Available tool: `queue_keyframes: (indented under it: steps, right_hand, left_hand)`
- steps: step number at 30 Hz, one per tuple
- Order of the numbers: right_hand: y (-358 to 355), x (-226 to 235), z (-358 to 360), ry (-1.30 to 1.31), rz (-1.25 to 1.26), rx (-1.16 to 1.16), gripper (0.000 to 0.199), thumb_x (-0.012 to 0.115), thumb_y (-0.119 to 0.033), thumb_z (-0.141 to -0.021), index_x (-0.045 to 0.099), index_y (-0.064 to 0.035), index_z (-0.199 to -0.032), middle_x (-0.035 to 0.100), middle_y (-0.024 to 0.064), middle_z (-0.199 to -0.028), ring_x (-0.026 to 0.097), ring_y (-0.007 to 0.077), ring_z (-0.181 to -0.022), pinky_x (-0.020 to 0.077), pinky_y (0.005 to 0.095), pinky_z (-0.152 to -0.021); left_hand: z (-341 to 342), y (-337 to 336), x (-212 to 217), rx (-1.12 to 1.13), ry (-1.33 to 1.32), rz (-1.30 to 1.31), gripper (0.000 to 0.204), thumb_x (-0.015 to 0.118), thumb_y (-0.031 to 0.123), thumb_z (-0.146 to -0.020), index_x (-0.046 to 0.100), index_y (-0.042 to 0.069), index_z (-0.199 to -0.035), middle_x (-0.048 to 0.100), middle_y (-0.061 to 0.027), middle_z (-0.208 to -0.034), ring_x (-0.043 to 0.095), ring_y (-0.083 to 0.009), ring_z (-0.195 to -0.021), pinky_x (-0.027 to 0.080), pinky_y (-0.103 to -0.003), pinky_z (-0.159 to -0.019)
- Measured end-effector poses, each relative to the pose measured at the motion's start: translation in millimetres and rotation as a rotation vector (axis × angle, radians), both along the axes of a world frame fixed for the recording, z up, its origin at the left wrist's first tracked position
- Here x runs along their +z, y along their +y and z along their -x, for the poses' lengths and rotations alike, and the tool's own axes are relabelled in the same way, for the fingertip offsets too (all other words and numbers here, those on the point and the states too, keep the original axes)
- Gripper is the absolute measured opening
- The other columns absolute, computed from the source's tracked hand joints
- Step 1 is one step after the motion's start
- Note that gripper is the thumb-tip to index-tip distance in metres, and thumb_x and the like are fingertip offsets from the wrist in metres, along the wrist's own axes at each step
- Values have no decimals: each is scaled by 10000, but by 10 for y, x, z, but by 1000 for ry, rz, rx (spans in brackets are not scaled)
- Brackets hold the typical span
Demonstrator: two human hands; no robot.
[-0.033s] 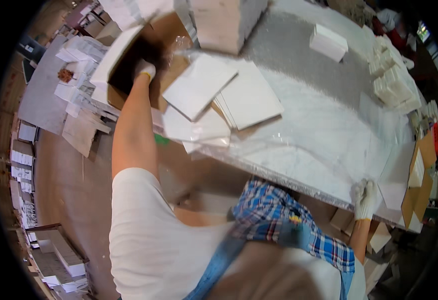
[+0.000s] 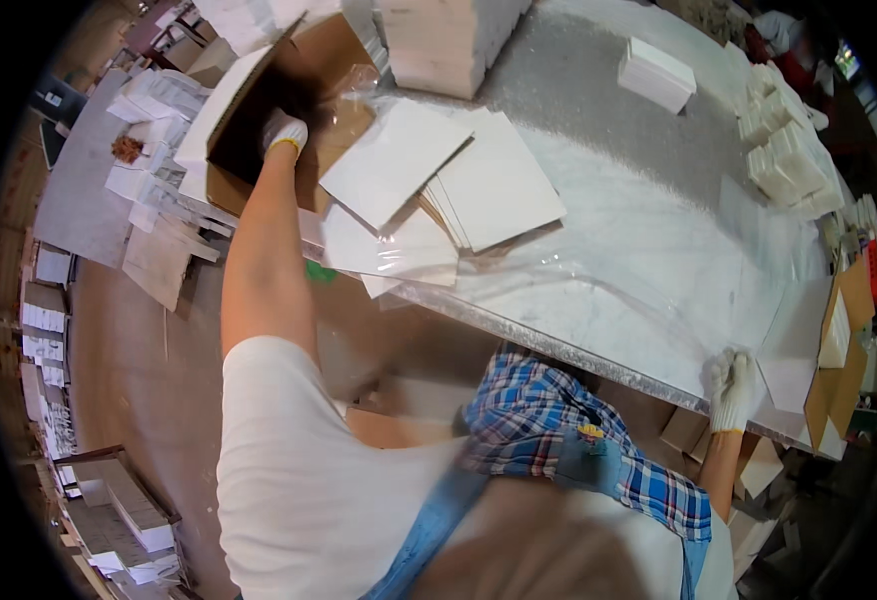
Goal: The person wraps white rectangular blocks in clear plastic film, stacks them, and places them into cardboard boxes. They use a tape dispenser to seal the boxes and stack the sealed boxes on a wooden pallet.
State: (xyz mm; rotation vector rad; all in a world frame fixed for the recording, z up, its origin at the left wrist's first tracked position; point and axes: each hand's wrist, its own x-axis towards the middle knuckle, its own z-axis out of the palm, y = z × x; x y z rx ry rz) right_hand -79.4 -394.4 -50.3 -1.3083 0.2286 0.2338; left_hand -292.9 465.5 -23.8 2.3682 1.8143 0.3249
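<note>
Dull brown-grey floor (image 2: 189,420), left of and behind the left grip (image 2: 285,132). Grey worktable (image 2: 559,80) spans from the left grip to the right grip (image 2: 731,385); top dusted white, front edge speckled. Second grey table (image 2: 77,205), well left of the left grip. Low dark-rimmed stand (image 2: 99,515), far behind the left grip. Bright patch (image 2: 846,62), well beyond the right grip, rightward; window or doorway, cannot tell. Light pale over the worktable.

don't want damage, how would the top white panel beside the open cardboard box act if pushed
The top white panel is probably stiff, judging by its flat face and straight edges. It may slide, since it overlaps another panel askew. Exposed corners might chip.
</note>
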Motion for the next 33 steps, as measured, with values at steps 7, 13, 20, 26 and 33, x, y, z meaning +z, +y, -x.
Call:
queue_keyframes:
  steps: [7,13,20,26,33]
  right_hand:
    - [122,46,50,35,39,26,232,598,-212,-1055,558,-59,-1224,658,68,-1002,621,133,-736,536,233,-580]
    - [211,113,93,41,39,7,275,599,-219,-1055,540,-45,-1260,651,63,-971,619,129,-730,537,239,-580]
    - [147,123,144,16,19,-12,281,599,-222,-1057,539,-48,-1269,652,62,-1018,597,116,-733,528,237,-605]
    - [-140,192,171,-118,136,-88,291,590,-272,-1064,543,-51,-1246,650,66,-1072,563,96,-725,483,236,-589]
    - [-547,178,570,-275,329,-119,268,571,-276,-1069,557,-32,-1177,653,59,-954,532,73,-675,445,236,-564]
  left_hand:
    - [-205,-1954,1022,-369,-75,-259,473,582,352,-952,610,61,-1324,684,-256,-1206,667,-429,-1091,531,-456,-961]
    - [104,-2999,1074,-984,-205,-137,636,782,512,-785,667,71,-1228,706,-221,-1012,683,-396,-918,531,-448,-818]
    - [61,-3081,707,-974,101,193,357,782,336,-758,748,51,-971,710,-173,-794,679,-342,-722,532,-426,-701]
    - [-360,-3076,735,-945,55,69,169,702,250,-788,780,104,-823,730,-164,-843,700,-350,-785,558,-439,-724]
    - [-1478,-3334,838,-1043,162,-372,127,678,209,-827,799,173,-834,739,-106,-864,698,-300,-918,513,-437,-796]
